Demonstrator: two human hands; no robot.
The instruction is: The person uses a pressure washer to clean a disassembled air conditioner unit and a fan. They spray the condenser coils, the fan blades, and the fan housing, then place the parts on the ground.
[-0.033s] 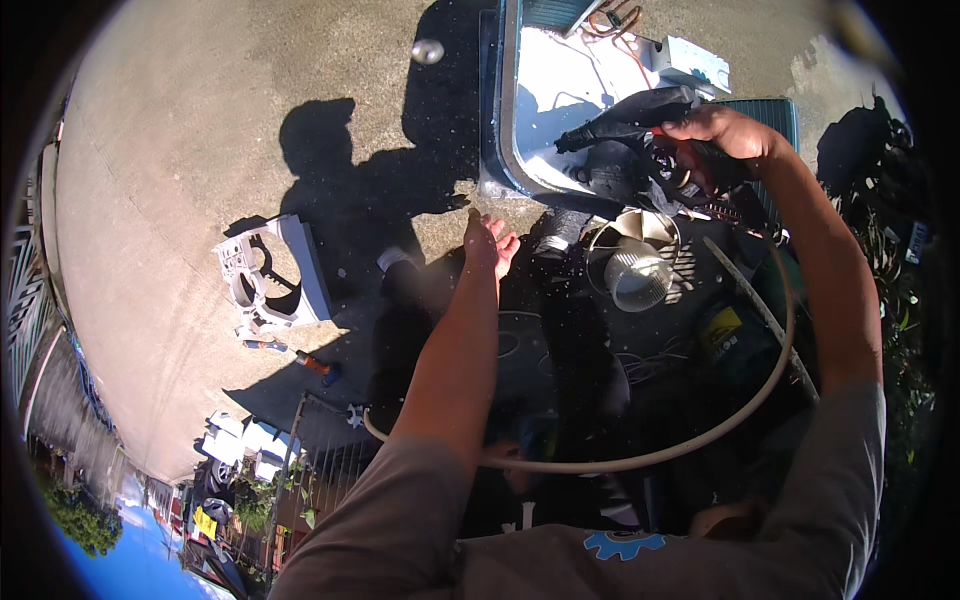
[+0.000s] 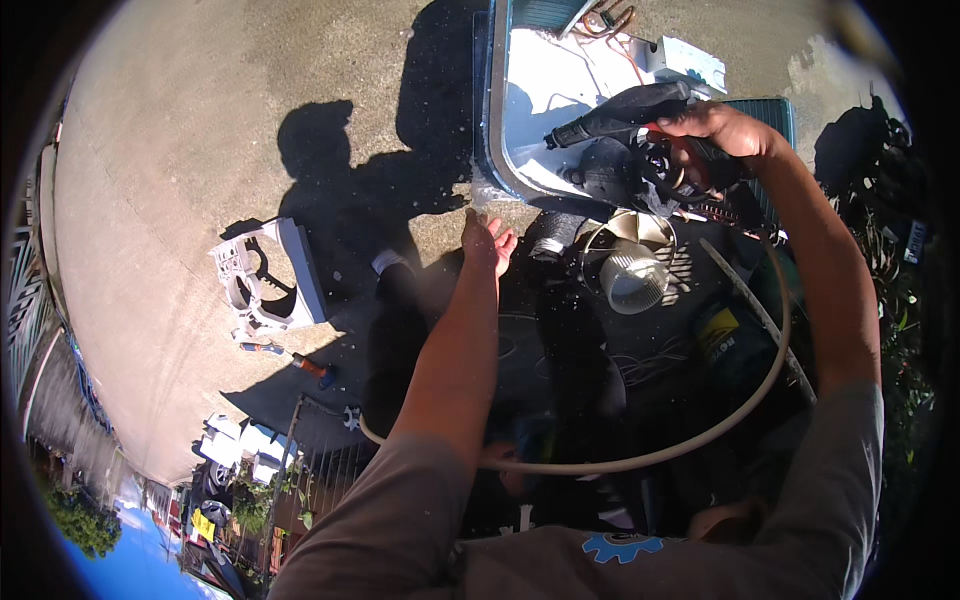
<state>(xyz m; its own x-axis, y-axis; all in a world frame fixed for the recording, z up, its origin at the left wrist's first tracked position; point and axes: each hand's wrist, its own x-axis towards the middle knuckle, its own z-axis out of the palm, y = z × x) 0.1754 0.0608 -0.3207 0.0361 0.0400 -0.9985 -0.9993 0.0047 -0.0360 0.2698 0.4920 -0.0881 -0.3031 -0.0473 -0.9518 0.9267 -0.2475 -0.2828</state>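
My right hand (image 2: 715, 128) is closed round a black-and-red handheld tool (image 2: 635, 110) with a long black nozzle pointing left. Its grip is partly hidden, and I cannot make out its exact kind. It is held over the near right part of an opened air-conditioner casing (image 2: 492, 130), white inside with a dark rim. Copper tubes (image 2: 607, 18) and a finned coil (image 2: 765, 112) show there. My left hand (image 2: 487, 242) holds nothing; its fingers are apart, palm turned up, just off the casing's near left corner.
Below the casing lie a pale fan blade (image 2: 640, 228) and a blower wheel (image 2: 637, 280). A beige hose (image 2: 640, 465) curves across in front of me. On the concrete at left are a white plastic housing (image 2: 268, 278) and an orange-handled tool (image 2: 315, 370). Plants (image 2: 890, 290) border the right.
The casing and nozzle sit slightly farther left in the picture. My hands keep nearly the same places and poses.
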